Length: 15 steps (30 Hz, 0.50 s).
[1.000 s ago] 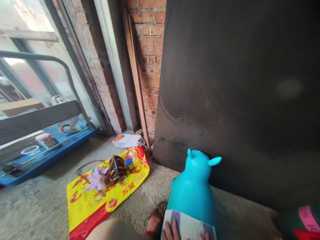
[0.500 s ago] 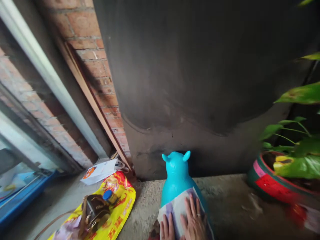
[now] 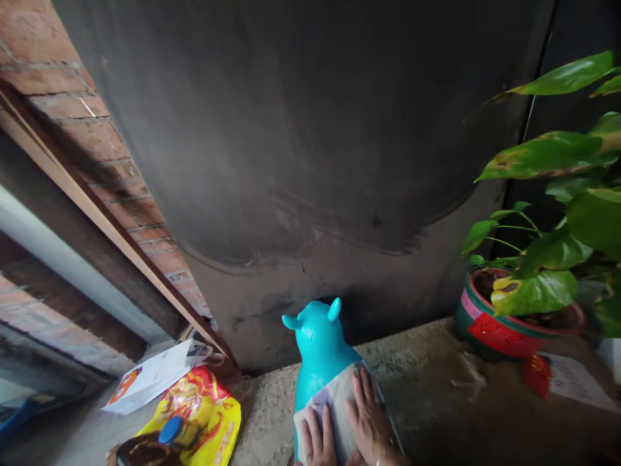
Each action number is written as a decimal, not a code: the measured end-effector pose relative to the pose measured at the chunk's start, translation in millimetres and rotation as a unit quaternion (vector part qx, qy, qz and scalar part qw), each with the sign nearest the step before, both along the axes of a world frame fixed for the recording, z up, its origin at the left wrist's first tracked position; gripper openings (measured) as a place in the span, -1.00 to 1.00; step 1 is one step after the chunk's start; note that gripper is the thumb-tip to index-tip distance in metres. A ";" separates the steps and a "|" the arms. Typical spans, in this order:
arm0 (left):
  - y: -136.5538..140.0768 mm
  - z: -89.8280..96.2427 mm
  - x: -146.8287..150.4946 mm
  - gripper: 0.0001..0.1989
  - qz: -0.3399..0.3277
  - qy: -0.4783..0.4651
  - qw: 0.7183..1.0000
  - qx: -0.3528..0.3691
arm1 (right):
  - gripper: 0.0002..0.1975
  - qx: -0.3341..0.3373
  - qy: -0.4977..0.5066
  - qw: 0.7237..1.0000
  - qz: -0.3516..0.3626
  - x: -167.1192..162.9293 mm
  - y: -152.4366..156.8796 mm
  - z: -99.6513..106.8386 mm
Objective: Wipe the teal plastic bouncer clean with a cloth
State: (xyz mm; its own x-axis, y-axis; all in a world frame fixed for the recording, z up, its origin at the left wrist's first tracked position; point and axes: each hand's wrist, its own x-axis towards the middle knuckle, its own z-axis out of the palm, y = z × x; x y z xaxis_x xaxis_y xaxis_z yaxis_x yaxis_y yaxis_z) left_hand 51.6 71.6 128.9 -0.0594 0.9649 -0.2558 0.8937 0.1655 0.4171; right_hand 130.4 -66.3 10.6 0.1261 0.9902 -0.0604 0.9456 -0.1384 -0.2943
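A turquoise inflatable animal toy [image 3: 317, 343] with two small ears stands on the concrete floor, facing a dark panel. A pale cloth with purple patches [image 3: 334, 404] lies over its back. My left hand [image 3: 314, 440] rests flat on the cloth's lower left part, fingers together. Beside it my right hand [image 3: 369, 424] presses flat on the cloth with fingers spread, a ring on one finger. Neither hand grips anything.
A large dark panel [image 3: 310, 142] leans against the brick wall [image 3: 97, 142] ahead. A potted plant in a red and green pot [image 3: 504, 320] stands at the right. At the lower left lie a yellow bag [image 3: 204, 414], a white paper bag [image 3: 150, 375] and a blue-capped jar [image 3: 172, 430].
The view swung right and tilted: the window and blue tray left the picture, the potted plant came in. My hands slid further up the cloth on the toy's back.
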 end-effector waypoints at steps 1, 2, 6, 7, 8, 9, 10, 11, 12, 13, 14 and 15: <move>-13.5 -8.5 -5.0 -0.30 0.000 0.006 1.000 -0.016 | -0.45 -0.014 0.007 1.000 0.003 -1.3 14.8 6.9; -30.5 -19.7 -11.8 -0.28 0.000 0.012 0.999 -0.039 | -0.45 -0.022 0.013 1.000 0.002 -2.7 27.1 11.6; -109.4 -67.3 -45.9 -0.10 -0.015 0.033 0.996 -0.076 | -0.46 -0.010 0.034 0.999 -0.010 -7.0 45.9 10.8; -124.6 -73.3 -51.8 -0.06 -0.020 0.036 0.996 -0.074 | -0.46 -0.007 0.034 0.999 -0.017 -6.9 43.3 7.8; -136.1 -75.6 -55.5 -0.03 -0.025 0.038 0.996 -0.072 | -0.45 -0.010 0.033 0.999 -0.026 -6.4 38.4 4.7; -144.2 -74.8 -57.1 -0.01 -0.030 0.039 0.996 -0.068 | -0.45 -0.013 0.032 0.999 -0.035 -5.4 31.5 1.8; -149.7 -72.0 -56.9 0.00 -0.037 0.039 0.996 -0.064 | -0.44 -0.008 0.033 0.998 -0.047 -4.1 23.0 -0.7; -153.9 -68.6 -55.6 0.01 -0.043 0.037 0.996 -0.062 | -0.43 0.007 0.036 0.998 -0.059 -2.6 13.1 -2.5; -157.8 -65.7 -53.8 0.00 -0.050 0.036 0.996 -0.060 | -0.43 0.028 0.039 0.996 -0.071 -1.2 2.0 -3.6; -162.5 -64.4 -52.0 -0.03 -0.057 0.034 0.996 -0.059 | -0.43 0.052 0.042 0.994 -0.081 0.0 -10.0 -3.6; -168.4 -64.9 -50.6 -0.08 -0.063 0.031 0.996 -0.059 | -0.42 0.076 0.045 0.992 -0.090 1.0 -23.0 -2.5; -175.3 -66.9 -49.4 -0.16 -0.068 0.026 0.995 -0.061 | -0.43 0.095 0.045 0.990 -0.095 1.6 -36.7 -0.2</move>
